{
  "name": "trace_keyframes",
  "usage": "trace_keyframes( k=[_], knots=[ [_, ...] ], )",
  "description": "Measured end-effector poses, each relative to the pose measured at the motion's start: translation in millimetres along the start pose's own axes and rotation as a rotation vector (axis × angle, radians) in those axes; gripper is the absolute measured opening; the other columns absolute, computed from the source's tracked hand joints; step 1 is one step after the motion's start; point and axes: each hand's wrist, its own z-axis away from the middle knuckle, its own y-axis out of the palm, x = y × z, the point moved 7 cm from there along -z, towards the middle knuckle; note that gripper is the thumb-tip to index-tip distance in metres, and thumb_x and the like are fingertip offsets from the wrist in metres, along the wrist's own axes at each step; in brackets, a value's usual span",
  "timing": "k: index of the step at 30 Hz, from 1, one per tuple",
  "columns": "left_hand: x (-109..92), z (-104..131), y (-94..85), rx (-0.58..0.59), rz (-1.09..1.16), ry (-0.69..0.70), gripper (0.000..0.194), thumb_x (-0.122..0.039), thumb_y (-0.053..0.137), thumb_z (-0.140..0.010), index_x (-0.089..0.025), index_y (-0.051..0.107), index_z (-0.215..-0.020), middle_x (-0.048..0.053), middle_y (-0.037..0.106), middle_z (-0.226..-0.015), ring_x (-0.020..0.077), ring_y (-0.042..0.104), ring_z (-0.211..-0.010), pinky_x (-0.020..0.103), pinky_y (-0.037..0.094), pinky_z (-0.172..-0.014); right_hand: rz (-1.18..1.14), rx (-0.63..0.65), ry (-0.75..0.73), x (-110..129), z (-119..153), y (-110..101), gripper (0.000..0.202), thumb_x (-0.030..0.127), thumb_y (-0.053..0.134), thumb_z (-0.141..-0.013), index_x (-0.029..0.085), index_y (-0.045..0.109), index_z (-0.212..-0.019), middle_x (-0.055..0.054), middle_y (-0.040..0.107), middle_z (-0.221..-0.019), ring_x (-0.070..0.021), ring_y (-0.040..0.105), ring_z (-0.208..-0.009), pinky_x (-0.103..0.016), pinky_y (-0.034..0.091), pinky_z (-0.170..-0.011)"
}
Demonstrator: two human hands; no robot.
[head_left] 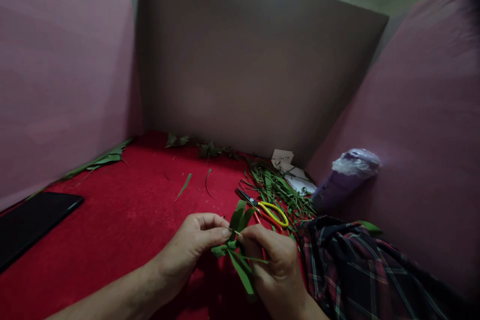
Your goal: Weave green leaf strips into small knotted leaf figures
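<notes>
Above the red cloth, a folded piece of green leaf strips is held between my two hands. My left hand pinches it with thumb and forefinger. Close on the other side, my right hand has its fingers closed on the same piece. A thin pale stalk spans the small gap between the fingertips, and blades stick out above and below. Just past my right hand lie scissors with yellow and red handles. My right fingers partly hide the leaf piece.
A heap of leaf scraps lies beyond the scissors, near white paper cards. Dark tablet-like slab at left. Plastic-topped purple object and plaid cloth at right. Loose blades lie ahead; walls enclose three sides.
</notes>
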Motion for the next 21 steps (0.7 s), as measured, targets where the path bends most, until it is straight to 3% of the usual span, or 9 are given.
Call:
trace_keyframes(
  k=[5,10,17,21],
  knots=[
    [2,-1,0.0,0.005,-0.004,0.002,0.011,-0.023,0.067,-0.066,-0.012,0.063,-0.067,0.003,0.064,-0.065,0.0132,0.055,-0.061,0.026,0.039,-0.062,0.030,-0.044,-0.084,8,-2,-3,0.021,0.016,0.047,-0.083,0.017,0.051,-0.062,0.004,0.043,-0.051,-0.0082,0.039,-0.045,-0.020,0.028,-0.047],
    [-4,0,-0.8,-0.011,-0.006,0.034,0.012,-0.024,0.066,-0.068,-0.013,0.064,-0.069,0.003,0.064,-0.066,0.0142,0.056,-0.064,0.027,0.040,-0.065,0.046,-0.044,-0.052,3,-1,-4,0.021,0.016,0.047,-0.083,0.017,0.050,-0.062,0.004,0.041,-0.053,-0.0084,0.039,-0.047,-0.020,0.029,-0.048],
    [0,1,1.3,0.013,-0.015,0.018,0.012,-0.025,0.067,-0.069,-0.013,0.064,-0.069,0.002,0.063,-0.065,0.0120,0.054,-0.061,0.024,0.039,-0.061,0.051,-0.022,-0.111,8,0,0,0.016,0.017,0.047,-0.084,0.018,0.058,-0.074,0.002,0.052,-0.056,-0.0100,0.046,-0.049,-0.022,0.031,-0.051],
    [-11,-1,-8.1,-0.101,-0.009,0.117,0.013,-0.026,0.066,-0.070,-0.014,0.065,-0.073,0.003,0.064,-0.068,0.0142,0.056,-0.067,0.026,0.042,-0.067,0.077,-0.077,-0.081,6,-1,-10,0.014,0.015,0.045,-0.085,0.018,0.058,-0.079,0.000,0.055,-0.061,-0.0124,0.049,-0.054,-0.023,0.034,-0.054]
  ],
)
